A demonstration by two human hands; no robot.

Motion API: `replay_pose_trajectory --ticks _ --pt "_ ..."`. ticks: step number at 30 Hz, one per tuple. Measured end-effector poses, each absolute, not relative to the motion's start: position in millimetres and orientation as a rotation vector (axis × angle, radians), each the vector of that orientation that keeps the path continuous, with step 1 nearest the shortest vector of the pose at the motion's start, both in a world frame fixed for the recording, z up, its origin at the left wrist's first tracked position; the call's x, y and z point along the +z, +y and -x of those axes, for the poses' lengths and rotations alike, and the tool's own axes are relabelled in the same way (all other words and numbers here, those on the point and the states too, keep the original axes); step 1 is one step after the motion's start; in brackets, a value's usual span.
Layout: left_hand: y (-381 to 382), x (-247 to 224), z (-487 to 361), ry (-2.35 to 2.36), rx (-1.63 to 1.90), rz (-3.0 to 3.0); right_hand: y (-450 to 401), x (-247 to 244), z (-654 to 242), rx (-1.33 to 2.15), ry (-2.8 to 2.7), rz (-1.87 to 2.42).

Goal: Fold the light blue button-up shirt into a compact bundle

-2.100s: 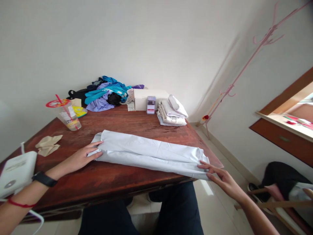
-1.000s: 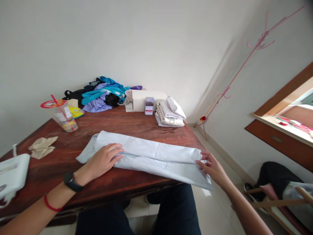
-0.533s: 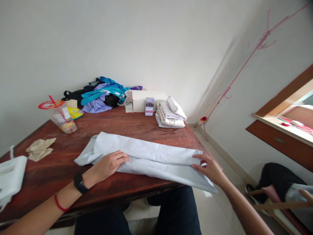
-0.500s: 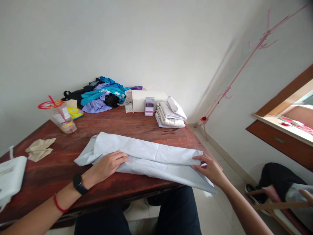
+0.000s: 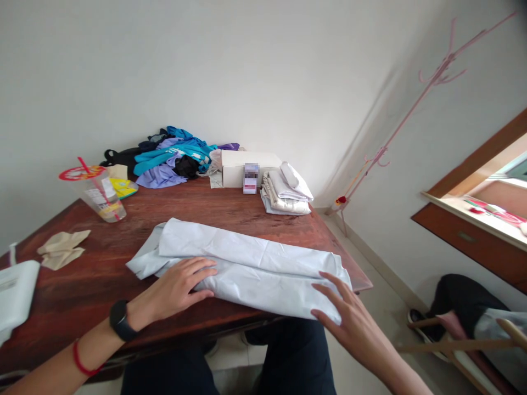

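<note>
A pale grey-white folded sheet, cloth or plastic, lies lengthwise along the near edge of the wooden table. It is folded into a long strip, and a seam runs between its two folded halves. My left hand rests flat on the left part of the near half, fingers stretched out and thumb apart. Over the right end, my right hand is open, its spread fingertips touching the near half. A narrower end of the sheet sticks out at the left.
The brown table bears a plastic cup with a straw, a beige napkin, a white object, a clothes pile, a white box and a folded white stack. A pink coat rack stands right; another person's leg shows.
My right hand has gone from pinching the upper fold to lying spread nearer me. The corner jutting out at the front right is now tucked in. My left hand's thumb has come out.
</note>
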State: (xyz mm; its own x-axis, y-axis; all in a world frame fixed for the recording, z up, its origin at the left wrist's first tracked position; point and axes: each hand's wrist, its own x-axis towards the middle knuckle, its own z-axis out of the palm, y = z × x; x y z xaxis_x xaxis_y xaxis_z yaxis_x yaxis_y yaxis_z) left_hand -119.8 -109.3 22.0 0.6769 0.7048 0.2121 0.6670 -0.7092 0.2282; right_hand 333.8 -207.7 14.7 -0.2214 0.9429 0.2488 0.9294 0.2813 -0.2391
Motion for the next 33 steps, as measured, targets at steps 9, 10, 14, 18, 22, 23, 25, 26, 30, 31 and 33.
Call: replay_pose_trajectory --ticks 9,10,14,18,22,23,25,26,30,31,33 --pt "-138.1 37.5 152.4 1.415 0.401 -2.683 -215.1 -7.4 -321.3 0.214 -2.288 1.687" --pt "-136.9 37.8 159.7 1.458 0.417 -2.657 -212.2 -7.1 -324.5 0.205 -2.263 1.693" --pt "-128.4 33.6 191.3 1.580 0.432 -2.500 -203.6 -12.9 -337.3 0.113 -2.237 1.667" --pt "-124.8 30.2 210.7 1.589 0.417 -2.369 -201.6 -23.2 -345.7 0.065 -2.262 1.640" --pt "-122.4 35.8 218.6 1.551 0.425 -2.192 -201.3 -28.0 -350.8 0.077 -2.236 1.673" --pt "-121.5 37.0 221.5 1.543 0.436 -2.119 -200.8 -29.2 -352.4 0.081 -2.238 1.674" --pt "-120.1 37.8 229.8 1.523 0.490 -1.945 -199.4 -32.7 -356.3 0.072 -2.249 1.657" --pt "-119.9 37.5 235.0 1.506 0.519 -1.856 -198.5 -35.0 -358.3 0.061 -2.256 1.643" --pt "-123.8 36.5 253.8 1.394 0.546 -1.658 -195.5 -44.0 -364.7 0.016 -2.274 1.594" --pt "-125.6 37.2 256.3 1.382 0.531 -1.654 -195.1 -45.3 -365.5 0.007 -2.273 1.590" --pt "-129.4 39.3 257.7 1.392 0.513 -1.682 -195.0 -46.5 -366.1 -0.007 -2.264 1.585"
